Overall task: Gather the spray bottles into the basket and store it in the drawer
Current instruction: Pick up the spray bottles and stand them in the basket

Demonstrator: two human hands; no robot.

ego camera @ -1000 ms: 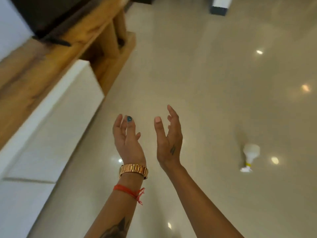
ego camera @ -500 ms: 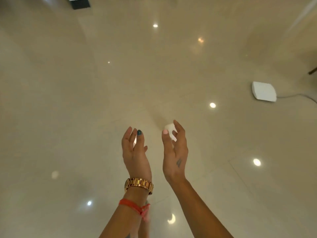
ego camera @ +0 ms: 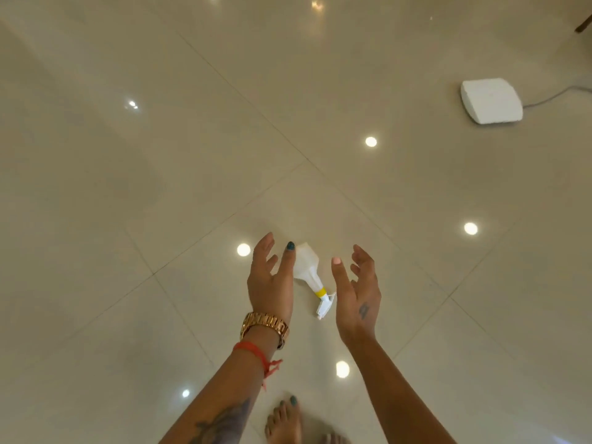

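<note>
A white spray bottle (ego camera: 306,266) with a yellow collar and white trigger head lies on its side on the glossy beige floor, nozzle end toward me. My left hand (ego camera: 271,283) hovers above it on the left, fingers spread, partly covering the bottle's body. To the bottle's right my right hand (ego camera: 357,293) is raised, fingers apart and empty. Neither hand touches the bottle. No basket or drawer is in view.
A flat white device (ego camera: 490,100) with a grey cable lies on the floor at the upper right. My bare foot (ego camera: 283,423) shows at the bottom edge. Ceiling lights reflect as bright spots across the tiles.
The view has swung away from the wooden cabinet onto the open floor. The spray bottle now lies between my hands and much closer. My hands have spread further apart.
</note>
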